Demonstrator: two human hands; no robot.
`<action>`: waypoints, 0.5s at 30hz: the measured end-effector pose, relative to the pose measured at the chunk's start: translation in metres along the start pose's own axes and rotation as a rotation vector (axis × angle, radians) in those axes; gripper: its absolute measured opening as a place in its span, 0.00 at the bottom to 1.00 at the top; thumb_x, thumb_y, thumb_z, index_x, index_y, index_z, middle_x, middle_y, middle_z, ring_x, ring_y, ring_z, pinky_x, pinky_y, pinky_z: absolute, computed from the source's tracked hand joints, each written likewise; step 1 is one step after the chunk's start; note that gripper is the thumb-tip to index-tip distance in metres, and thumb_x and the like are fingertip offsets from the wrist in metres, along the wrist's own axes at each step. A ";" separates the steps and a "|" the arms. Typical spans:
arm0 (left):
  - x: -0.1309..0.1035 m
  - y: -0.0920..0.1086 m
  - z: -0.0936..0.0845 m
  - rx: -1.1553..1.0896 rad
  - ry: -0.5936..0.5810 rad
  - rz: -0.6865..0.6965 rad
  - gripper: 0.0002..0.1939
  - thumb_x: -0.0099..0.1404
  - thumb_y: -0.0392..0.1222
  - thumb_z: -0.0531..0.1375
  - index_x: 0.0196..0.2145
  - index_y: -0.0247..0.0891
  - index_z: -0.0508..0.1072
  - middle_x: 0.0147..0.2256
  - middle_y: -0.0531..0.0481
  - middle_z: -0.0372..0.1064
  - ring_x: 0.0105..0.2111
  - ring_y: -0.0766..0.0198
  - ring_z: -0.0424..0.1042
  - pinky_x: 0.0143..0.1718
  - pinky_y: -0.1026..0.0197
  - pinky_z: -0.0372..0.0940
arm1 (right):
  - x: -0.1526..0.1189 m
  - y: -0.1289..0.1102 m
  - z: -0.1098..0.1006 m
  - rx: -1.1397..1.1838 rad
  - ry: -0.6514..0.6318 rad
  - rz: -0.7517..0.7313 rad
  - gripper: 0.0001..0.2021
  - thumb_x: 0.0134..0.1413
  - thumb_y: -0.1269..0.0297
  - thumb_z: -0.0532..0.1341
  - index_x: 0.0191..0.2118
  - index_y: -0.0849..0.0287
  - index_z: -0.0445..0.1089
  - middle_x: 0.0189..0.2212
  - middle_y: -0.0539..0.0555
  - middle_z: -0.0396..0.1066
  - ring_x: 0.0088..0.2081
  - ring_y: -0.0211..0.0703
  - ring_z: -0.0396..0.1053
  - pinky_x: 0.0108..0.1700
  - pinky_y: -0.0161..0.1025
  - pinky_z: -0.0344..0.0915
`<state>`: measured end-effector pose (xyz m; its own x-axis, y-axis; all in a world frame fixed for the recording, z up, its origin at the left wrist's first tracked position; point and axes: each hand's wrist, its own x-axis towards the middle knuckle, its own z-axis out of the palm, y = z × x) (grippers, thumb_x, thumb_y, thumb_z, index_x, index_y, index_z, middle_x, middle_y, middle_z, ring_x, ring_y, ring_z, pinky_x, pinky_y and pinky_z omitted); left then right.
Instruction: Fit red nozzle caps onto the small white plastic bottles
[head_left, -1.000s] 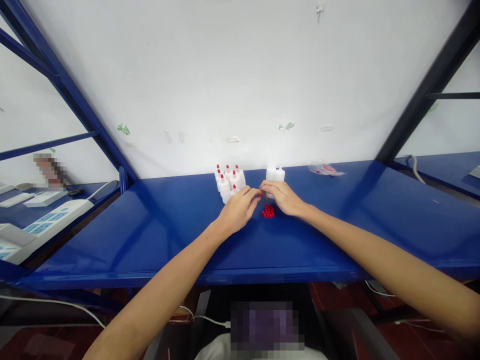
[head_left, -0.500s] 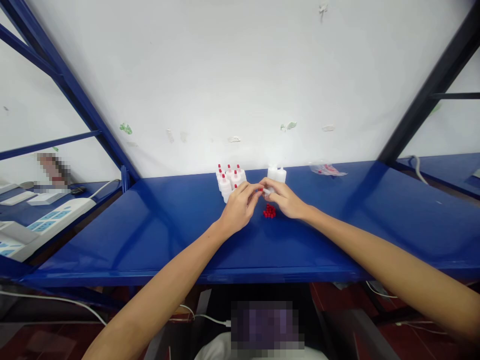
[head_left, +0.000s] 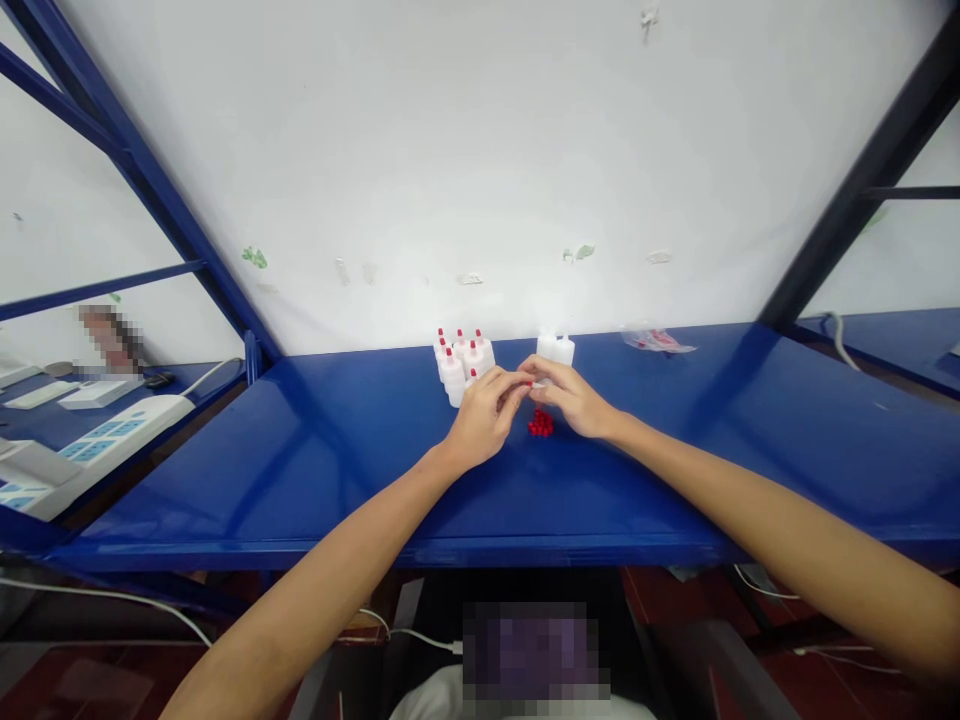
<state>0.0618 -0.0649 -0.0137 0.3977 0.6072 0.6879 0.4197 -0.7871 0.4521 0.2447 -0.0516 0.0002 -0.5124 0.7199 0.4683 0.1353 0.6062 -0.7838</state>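
Near frame centre, the left hand (head_left: 484, 418) pinches a red cap (head_left: 529, 384) at a white nozzle (head_left: 538, 387) held in the right hand (head_left: 576, 400); a slackened grip could drop the cap among the loose red caps (head_left: 541, 423) below.

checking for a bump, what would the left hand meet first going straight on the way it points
Probably the white tip held in the right hand, or that hand itself: both lie just ahead of the left hand and its red cap, though depth is hard to judge.
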 end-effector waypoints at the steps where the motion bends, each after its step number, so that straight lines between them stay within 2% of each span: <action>1: 0.000 0.000 0.001 -0.026 0.001 -0.010 0.13 0.74 0.43 0.51 0.48 0.38 0.73 0.37 0.47 0.69 0.34 0.65 0.68 0.36 0.62 0.66 | 0.000 0.001 0.000 0.031 -0.004 0.019 0.07 0.56 0.60 0.55 0.38 0.57 0.62 0.27 0.47 0.63 0.28 0.39 0.59 0.32 0.37 0.56; 6: 0.000 -0.001 0.002 -0.074 -0.029 -0.063 0.14 0.74 0.43 0.51 0.45 0.37 0.74 0.33 0.48 0.67 0.32 0.65 0.67 0.34 0.63 0.65 | 0.000 0.005 0.002 0.142 0.008 0.128 0.12 0.59 0.52 0.57 0.36 0.56 0.63 0.18 0.43 0.58 0.21 0.36 0.56 0.26 0.35 0.54; 15: -0.001 0.000 0.002 -0.074 -0.101 -0.048 0.12 0.73 0.41 0.51 0.46 0.37 0.72 0.34 0.48 0.68 0.32 0.66 0.66 0.35 0.63 0.64 | 0.003 0.004 0.004 0.229 0.015 0.201 0.11 0.57 0.54 0.59 0.33 0.57 0.64 0.16 0.43 0.59 0.18 0.33 0.54 0.21 0.34 0.49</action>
<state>0.0629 -0.0648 -0.0156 0.4606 0.6491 0.6053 0.3800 -0.7606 0.5264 0.2408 -0.0485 -0.0031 -0.4818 0.8238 0.2987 0.0372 0.3598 -0.9323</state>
